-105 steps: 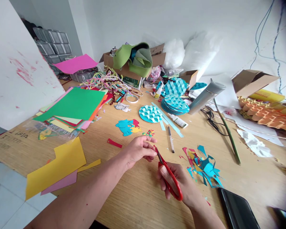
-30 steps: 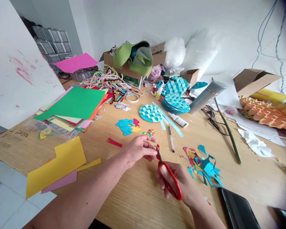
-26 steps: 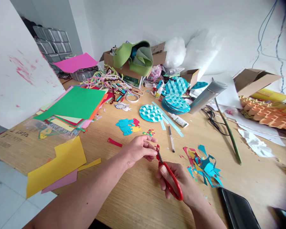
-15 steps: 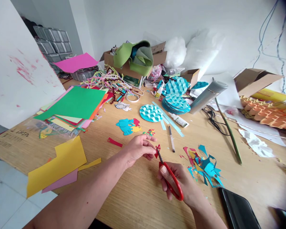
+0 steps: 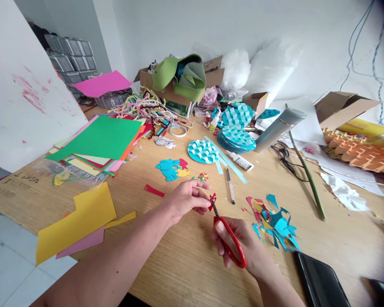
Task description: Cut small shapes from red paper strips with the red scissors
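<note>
Red paper is held above the table at the fingertips of the left hand, its fingers loosely curled and forearm extended, while red-handled scissors are gripped in the curled right hand, blades angled forward-left at the paper.

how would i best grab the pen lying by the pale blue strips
Probably by the middle of the pen, pinched across its width from above and the near side: it lies flat and slim, pointing away from the camera, with the pale blue strips near its far end. The right hand holds scissors, so it would need freeing first.
</note>
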The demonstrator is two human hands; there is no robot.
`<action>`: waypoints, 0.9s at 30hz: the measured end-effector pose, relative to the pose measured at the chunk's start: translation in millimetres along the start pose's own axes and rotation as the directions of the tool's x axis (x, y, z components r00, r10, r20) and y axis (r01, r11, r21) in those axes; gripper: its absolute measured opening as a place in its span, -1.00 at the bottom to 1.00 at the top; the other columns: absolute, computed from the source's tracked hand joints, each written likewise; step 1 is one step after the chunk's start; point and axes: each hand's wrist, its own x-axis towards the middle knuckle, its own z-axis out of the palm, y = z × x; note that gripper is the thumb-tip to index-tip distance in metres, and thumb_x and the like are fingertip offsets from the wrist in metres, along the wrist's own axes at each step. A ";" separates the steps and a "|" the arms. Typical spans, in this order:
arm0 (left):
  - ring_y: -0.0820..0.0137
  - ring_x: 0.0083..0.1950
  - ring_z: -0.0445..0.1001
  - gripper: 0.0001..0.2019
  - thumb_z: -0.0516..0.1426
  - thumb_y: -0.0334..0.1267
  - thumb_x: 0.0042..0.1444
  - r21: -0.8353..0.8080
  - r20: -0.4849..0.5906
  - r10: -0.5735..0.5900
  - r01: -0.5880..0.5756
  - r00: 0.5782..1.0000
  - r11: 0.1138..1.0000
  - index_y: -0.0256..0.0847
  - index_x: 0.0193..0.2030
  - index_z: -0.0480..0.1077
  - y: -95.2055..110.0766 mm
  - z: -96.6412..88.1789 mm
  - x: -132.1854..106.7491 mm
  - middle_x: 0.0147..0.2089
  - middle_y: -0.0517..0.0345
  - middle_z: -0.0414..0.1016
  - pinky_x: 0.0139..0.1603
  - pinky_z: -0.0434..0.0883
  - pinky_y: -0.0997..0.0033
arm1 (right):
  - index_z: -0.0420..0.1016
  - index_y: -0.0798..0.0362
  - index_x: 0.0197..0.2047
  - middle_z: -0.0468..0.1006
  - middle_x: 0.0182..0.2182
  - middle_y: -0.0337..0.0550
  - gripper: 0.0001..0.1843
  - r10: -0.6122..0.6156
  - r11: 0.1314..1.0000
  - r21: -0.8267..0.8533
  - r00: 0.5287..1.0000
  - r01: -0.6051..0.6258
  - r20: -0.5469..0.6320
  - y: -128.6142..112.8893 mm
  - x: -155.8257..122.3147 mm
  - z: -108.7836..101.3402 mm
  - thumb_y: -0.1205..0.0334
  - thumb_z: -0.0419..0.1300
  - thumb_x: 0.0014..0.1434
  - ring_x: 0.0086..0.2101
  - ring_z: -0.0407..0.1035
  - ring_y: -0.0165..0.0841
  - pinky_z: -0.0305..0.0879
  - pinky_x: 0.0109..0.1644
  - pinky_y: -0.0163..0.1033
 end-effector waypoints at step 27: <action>0.52 -0.52 0.38 -0.56 0.25 -0.43 -0.21 0.035 0.016 -0.024 0.024 1.000 0.999 -0.32 -0.10 0.34 3.6 0.6 -1.7 -0.46 0.20 0.46 -0.42 0.32 0.44 | 0.28 0.10 -0.48 0.37 -0.70 -0.30 -0.38 -0.010 1.000 0.013 0.999 0.010 0.044 3.9 -1.5 -2.0 -0.37 0.14 -0.01 -0.77 0.26 -0.54 -0.01 -0.71 -0.48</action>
